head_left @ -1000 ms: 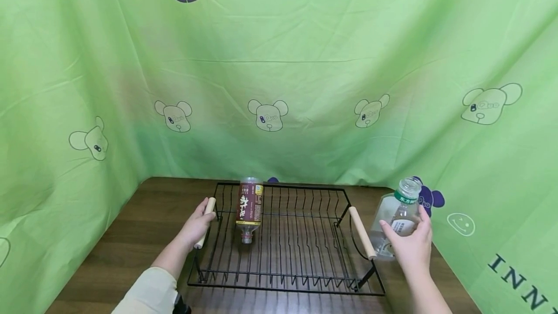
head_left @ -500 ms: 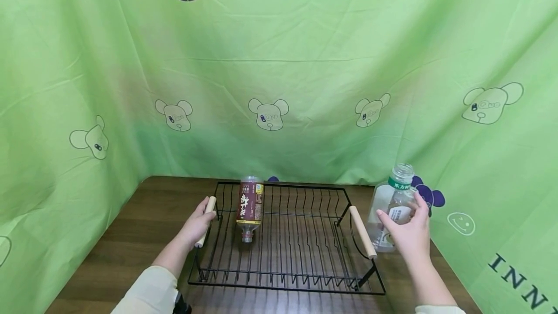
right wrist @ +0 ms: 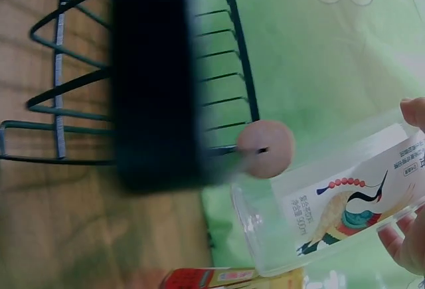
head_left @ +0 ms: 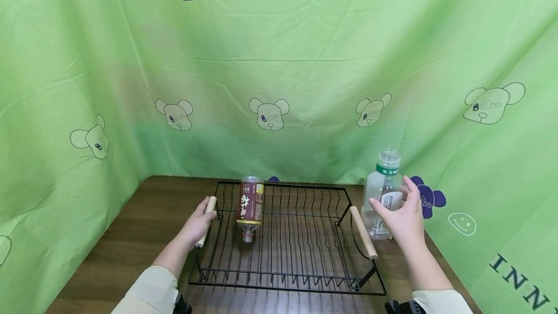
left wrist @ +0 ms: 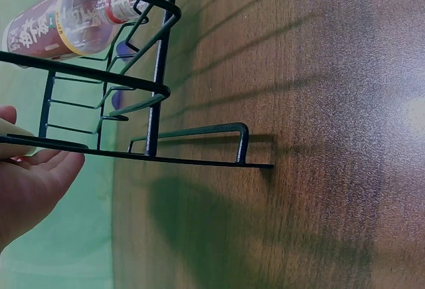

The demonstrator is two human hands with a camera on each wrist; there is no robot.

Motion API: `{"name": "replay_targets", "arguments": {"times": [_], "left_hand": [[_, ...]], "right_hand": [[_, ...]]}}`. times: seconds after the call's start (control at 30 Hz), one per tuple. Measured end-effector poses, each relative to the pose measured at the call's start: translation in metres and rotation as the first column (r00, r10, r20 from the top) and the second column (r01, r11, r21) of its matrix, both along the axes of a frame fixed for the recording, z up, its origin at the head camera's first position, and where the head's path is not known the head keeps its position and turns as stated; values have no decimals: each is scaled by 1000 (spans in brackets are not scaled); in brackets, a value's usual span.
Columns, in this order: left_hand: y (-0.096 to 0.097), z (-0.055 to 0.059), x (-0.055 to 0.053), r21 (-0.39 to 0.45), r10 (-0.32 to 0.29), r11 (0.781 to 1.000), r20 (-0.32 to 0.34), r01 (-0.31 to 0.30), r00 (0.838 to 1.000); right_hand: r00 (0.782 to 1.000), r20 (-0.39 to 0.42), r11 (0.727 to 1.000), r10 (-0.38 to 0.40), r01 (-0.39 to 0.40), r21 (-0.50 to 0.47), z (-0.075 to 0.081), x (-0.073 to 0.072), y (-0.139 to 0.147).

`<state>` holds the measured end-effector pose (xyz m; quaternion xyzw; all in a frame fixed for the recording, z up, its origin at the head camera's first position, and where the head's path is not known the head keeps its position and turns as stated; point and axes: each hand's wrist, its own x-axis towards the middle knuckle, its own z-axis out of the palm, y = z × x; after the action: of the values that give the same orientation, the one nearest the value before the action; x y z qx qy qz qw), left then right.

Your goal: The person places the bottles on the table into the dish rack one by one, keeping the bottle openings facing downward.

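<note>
My left hand (head_left: 198,224) grips the left wooden handle (head_left: 206,222) of a black wire dish rack (head_left: 287,284). In the left wrist view, the left hand's fingers (left wrist: 63,169) show below the handle beside the black wire. On the right, my right hand (head_left: 403,219) holds a clear plastic bottle (head_left: 374,197) between thumb and fingers. This bottle is capless, mouth up, with a green neck band. Its bird label (right wrist: 352,209) shows in the right wrist view. A second bottle (head_left: 250,202), maroon-labelled, rests in the rack's left part, neck down.
The rack's right wooden handle (head_left: 363,232) stands just left of the held bottle. A red and yellow object (right wrist: 226,278) shows at the bottom of the right wrist view. Behind the brown table (head_left: 117,236) hangs a green curtain (head_left: 314,144).
My right hand has carried the clear bottle left and toward the back, beside the rack's right handle. My left hand, the rack and the maroon-labelled bottle have stayed put.
</note>
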<state>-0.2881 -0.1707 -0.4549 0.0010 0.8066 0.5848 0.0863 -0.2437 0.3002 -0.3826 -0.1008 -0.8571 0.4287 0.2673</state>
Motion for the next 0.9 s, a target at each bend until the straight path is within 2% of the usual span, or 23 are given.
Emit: {"name": "replay_targets", "arguments": {"times": [0.23, 0.53, 0.9], "left_hand": [[0, 0, 2, -13, 6, 1000, -7, -6, 1000], [1, 2, 2, -2, 2, 1000, -8, -2, 1000], [1, 0, 0, 10, -5, 1000, -8, 5, 1000]], "right_hand": [[999, -23, 995, 45, -42, 94, 16, -8, -8], [995, -22, 975, 101, -94, 199, 28, -15, -23], [986, -52, 962, 161, -145, 229, 37, -26, -41]]}}
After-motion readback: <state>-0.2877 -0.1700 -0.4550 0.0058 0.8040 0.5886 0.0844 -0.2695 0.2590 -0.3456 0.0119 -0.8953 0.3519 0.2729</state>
